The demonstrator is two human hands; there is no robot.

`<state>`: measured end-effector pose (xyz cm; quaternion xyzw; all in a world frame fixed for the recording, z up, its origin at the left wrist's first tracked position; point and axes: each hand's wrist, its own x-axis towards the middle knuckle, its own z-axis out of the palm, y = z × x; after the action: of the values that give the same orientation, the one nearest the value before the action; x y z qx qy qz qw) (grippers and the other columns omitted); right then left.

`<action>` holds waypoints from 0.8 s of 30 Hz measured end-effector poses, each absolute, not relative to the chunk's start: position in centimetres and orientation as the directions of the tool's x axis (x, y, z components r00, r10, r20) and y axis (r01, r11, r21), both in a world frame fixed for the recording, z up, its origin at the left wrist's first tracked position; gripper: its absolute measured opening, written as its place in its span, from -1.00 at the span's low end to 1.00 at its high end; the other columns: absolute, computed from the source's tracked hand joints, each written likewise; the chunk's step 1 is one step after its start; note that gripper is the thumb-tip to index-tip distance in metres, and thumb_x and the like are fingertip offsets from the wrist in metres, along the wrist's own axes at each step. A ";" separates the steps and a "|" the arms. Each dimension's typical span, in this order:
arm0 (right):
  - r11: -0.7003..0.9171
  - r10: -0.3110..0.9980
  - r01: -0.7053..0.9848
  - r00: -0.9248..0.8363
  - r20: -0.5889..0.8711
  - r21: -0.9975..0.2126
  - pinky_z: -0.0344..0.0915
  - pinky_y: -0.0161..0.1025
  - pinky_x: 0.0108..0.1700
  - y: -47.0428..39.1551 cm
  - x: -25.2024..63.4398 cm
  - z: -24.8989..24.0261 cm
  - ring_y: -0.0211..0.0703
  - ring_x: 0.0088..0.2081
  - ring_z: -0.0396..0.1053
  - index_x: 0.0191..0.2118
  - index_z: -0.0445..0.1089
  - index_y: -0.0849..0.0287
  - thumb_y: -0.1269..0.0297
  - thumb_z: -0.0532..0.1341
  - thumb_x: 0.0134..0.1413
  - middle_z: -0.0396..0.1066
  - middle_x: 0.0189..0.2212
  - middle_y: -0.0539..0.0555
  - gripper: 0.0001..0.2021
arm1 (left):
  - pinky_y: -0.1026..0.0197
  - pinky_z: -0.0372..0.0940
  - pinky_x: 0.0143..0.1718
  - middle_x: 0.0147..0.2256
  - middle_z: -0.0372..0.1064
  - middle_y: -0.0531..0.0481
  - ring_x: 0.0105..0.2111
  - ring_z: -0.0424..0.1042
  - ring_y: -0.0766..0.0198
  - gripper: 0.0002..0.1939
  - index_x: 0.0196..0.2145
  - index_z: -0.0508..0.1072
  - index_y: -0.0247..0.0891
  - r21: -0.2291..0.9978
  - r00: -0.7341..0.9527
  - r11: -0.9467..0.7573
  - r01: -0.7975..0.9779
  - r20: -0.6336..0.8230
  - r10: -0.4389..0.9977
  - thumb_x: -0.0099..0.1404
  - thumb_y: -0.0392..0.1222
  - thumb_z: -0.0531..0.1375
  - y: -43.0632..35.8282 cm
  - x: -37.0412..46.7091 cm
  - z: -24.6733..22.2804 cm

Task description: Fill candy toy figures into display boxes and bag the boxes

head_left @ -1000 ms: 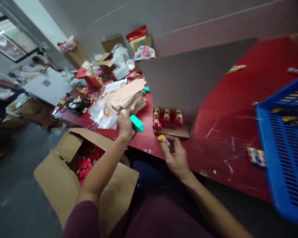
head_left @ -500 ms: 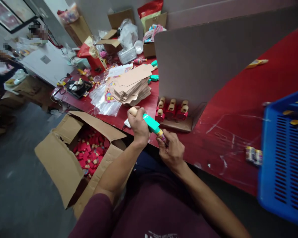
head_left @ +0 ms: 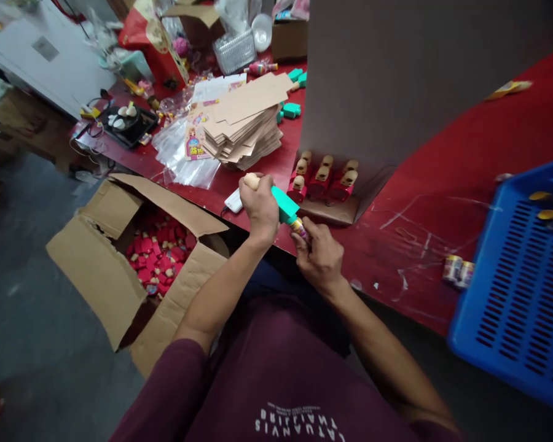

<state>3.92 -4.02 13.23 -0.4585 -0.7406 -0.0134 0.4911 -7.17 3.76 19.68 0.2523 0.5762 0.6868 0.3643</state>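
My left hand [head_left: 262, 212] is wrapped around a green plastic toy bottle [head_left: 284, 205]. A beige rounded knob [head_left: 251, 180] pokes out past its thumb side. At the toy's other end, a small printed tube with a yellow band [head_left: 298, 227] meets the green part. My right hand [head_left: 321, 253] pinches this tube between thumb and fingers; whether it is fitted in or only touching, I cannot tell. Just beyond my hands, several red toy pieces with beige tops [head_left: 321, 177] stand in rows inside a tall brown carton [head_left: 350, 80].
An open cardboard box [head_left: 96, 279] of red pieces [head_left: 161, 248] sits at left. On the red table [head_left: 396, 270] lie stacked brown cardboard sheets [head_left: 244, 126], clear bags [head_left: 184, 162] and a white device [head_left: 233, 201]. A blue basket [head_left: 483, 344] and two printed tubes [head_left: 458, 272] are at right.
The view has tilted downward, so the table's contents sit higher and more of the shirt shows. Both hands keep their hold on the green toy bottle and tube, with only a slight shift.
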 end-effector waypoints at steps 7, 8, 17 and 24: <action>-0.176 0.977 -0.120 -0.146 -0.158 -0.977 0.06 -0.37 -0.68 -5.3 3.7 15.6 -0.37 -0.69 0.02 -0.28 0.37 0.18 -0.05 0.11 0.21 0.25 -0.60 -0.07 -0.65 | 0.32 0.13 -0.45 -0.54 0.18 0.17 -0.56 0.21 0.42 -0.84 -0.44 0.21 -0.22 0.974 -0.535 -0.038 -0.225 -0.091 0.840 0.16 -0.40 0.15 3.5 -7.4 18.3; -0.320 0.929 -0.209 -0.261 -0.263 -0.924 -0.03 -0.37 -0.73 -5.3 3.8 15.9 -0.40 -0.72 -0.09 -0.29 0.36 0.18 -0.10 0.08 0.20 0.19 -0.62 -0.10 -0.60 | 0.31 0.13 -0.45 -0.54 0.19 0.17 -0.56 0.22 0.41 -0.84 -0.43 0.22 -0.22 0.972 -0.513 -0.043 -0.233 -0.085 0.854 0.16 -0.40 0.16 3.4 -7.5 18.3; 0.083 0.977 0.147 0.183 0.109 -0.986 0.33 -0.21 -0.37 -5.7 2.6 14.2 -0.16 -0.41 0.32 -0.23 0.42 0.19 -0.15 0.29 -0.03 0.39 -0.41 0.11 -0.54 | 0.30 0.19 -0.40 -0.46 0.23 0.12 -0.49 0.27 0.39 -0.82 -0.34 0.32 -0.21 0.974 -0.581 -0.066 -0.218 -0.075 0.810 0.13 -0.39 0.24 3.0 -7.4 18.5; -0.558 0.798 -0.393 -0.496 -0.342 -0.731 -0.13 -0.39 -0.77 -5.9 3.2 15.8 -0.42 -0.73 -0.25 -0.33 0.37 0.18 -0.22 0.05 0.16 -0.02 -0.69 -0.19 -0.50 | 0.29 0.27 -0.42 -0.39 0.28 0.07 -0.46 0.33 0.36 -0.71 -0.23 0.39 -0.18 0.922 -0.442 -0.015 -0.387 -0.171 0.880 0.07 -0.38 0.30 2.7 -7.7 19.1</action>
<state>3.21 -5.86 15.82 -0.3434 -0.2951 0.8129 0.3662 -7.70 2.74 19.12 0.2375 0.5197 0.6717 0.4716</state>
